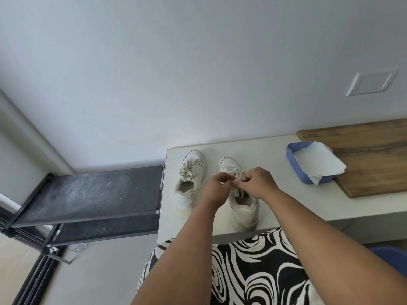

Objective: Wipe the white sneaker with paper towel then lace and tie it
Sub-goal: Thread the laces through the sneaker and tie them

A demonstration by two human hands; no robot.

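Note:
Two white sneakers stand side by side on a pale table, toes pointing at the wall. The left sneaker has its laces bunched in a knot. Over the right sneaker both hands meet above the tongue. My left hand pinches a white lace between thumb and fingers. My right hand grips the same lace from the other side. The hands hide the middle of that shoe. A torn paper towel lies in a blue tray at the right.
A wooden board covers the table's right end, under part of the tray. A black metal shoe rack stands left of the table, lower down. A white wall rises behind. My black-and-white patterned clothing fills the near foreground.

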